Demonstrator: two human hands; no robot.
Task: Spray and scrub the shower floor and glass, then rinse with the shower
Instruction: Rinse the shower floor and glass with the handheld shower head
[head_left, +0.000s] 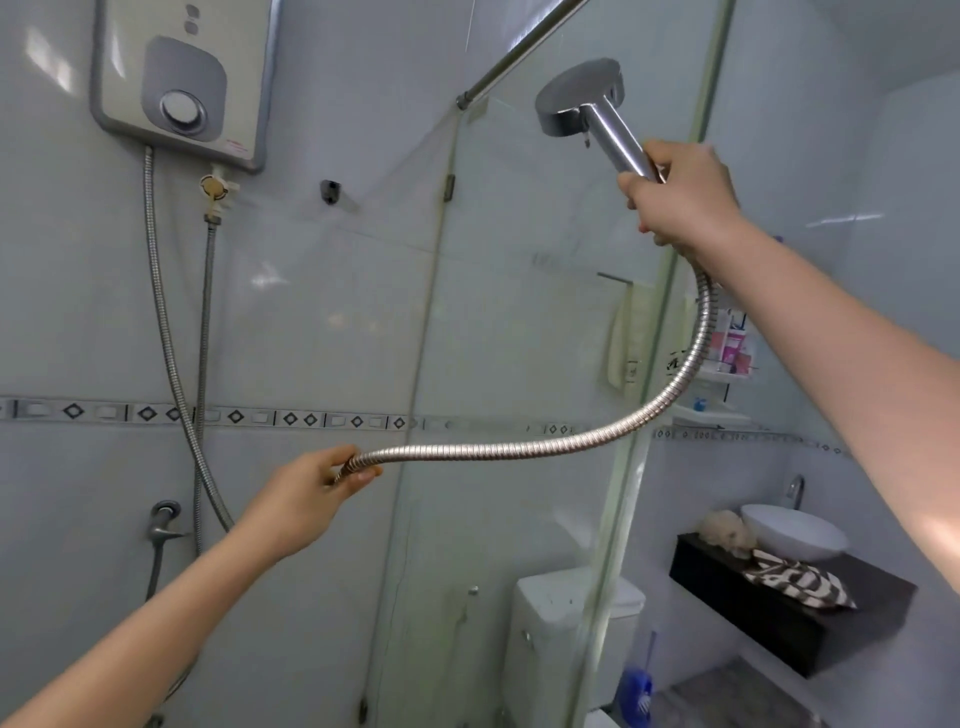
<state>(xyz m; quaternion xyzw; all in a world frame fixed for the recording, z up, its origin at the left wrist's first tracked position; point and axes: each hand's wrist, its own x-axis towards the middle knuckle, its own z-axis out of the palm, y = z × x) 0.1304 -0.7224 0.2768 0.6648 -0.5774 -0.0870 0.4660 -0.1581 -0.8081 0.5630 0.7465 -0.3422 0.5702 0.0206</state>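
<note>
My right hand (685, 195) grips the chrome handle of the shower head (582, 98), raised high, its round face turned toward the glass panel (519, 312). The ribbed metal hose (519, 449) curves down from that hand and across to my left hand (306, 493), which pinches it between thumb and fingers at about waist height. The glass panel stands right behind the hose. I see no water leaving the head. The shower floor is out of view.
A water heater (182, 83) hangs on the tiled wall top left, with two hoses and a wall tap (163, 522) below it. Beyond the glass are a toilet cistern (561, 623), a basin (792, 532) on a dark counter, a shelf rack and a blue brush holder (636, 691).
</note>
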